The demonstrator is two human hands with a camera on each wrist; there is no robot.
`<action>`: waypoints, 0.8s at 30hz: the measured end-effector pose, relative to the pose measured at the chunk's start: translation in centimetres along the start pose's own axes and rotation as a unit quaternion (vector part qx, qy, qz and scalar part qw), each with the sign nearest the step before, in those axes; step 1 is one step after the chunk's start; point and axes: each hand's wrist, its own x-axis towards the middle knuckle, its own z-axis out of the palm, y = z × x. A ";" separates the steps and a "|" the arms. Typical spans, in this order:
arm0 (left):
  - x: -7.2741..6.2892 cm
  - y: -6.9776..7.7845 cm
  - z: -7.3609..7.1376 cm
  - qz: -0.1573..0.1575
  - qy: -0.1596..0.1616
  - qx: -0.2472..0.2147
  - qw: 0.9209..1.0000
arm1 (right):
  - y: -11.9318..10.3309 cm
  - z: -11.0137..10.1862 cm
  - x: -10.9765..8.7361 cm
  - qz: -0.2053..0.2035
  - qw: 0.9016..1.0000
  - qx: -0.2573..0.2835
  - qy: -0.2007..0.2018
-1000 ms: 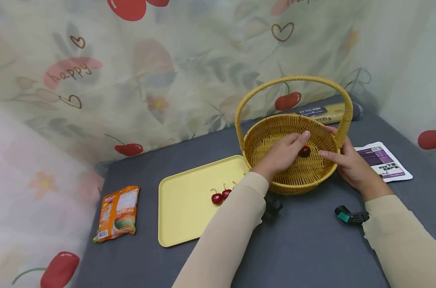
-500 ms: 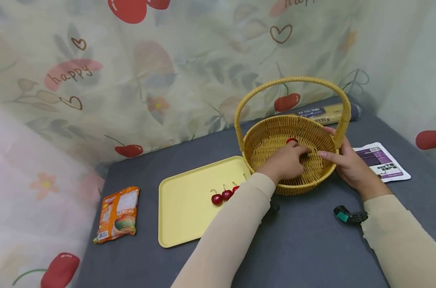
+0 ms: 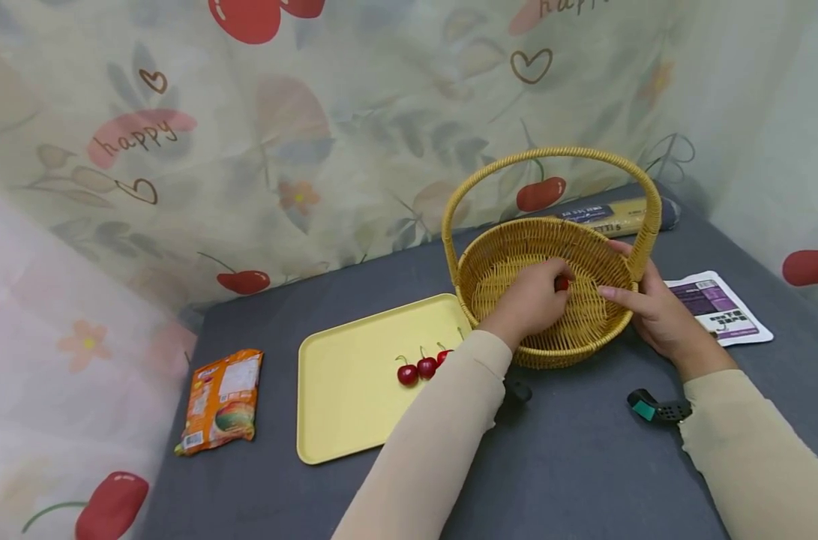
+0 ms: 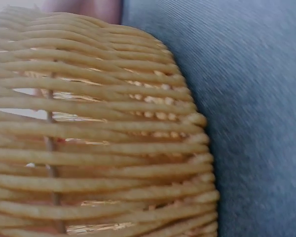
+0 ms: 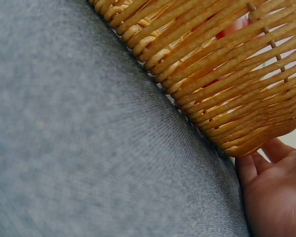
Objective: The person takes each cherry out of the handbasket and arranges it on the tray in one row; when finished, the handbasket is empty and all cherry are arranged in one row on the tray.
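Note:
A yellow wicker basket (image 3: 537, 234) with a tall arched handle stands on the grey table. My left hand (image 3: 533, 300) reaches inside it, fingers curled down around a red cherry (image 3: 561, 283) that shows only partly. My right hand (image 3: 658, 311) holds the basket's right rim, thumb inside and the other fingers behind the wall. In the left wrist view the woven wall of the basket (image 4: 108, 128) blocks most of my left hand. The right wrist view has my right hand (image 5: 281, 190) against the basket's side. More cherries (image 3: 407, 374) lie on the tray, partly hidden behind my left sleeve.
The pale yellow tray (image 3: 344, 405) lies left of the basket. An orange snack packet (image 3: 221, 401) is farther left. Behind the basket is a long spaghetti pack (image 3: 611, 217); a white and purple pouch (image 3: 722, 307) lies right. A black strap (image 3: 658, 407) sits near my right sleeve.
Inside the basket, my left hand has lowered and its fingers have curled. The cherry has shifted and now shows at the fingertips. My right hand keeps its hold on the rim.

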 end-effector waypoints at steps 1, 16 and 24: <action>-0.1 0.0 -0.1 0.005 0.011 -0.006 1.000 | 0.0 0.0 0.0 0.001 1.000 0.001 0.000; -1.9 0.2 -1.2 0.057 0.130 -0.080 0.987 | 0.2 0.1 -0.1 0.011 1.000 0.003 0.006; -3.7 0.7 -2.4 0.112 0.168 -0.104 0.974 | 0.0 0.0 0.0 0.018 1.000 0.003 0.008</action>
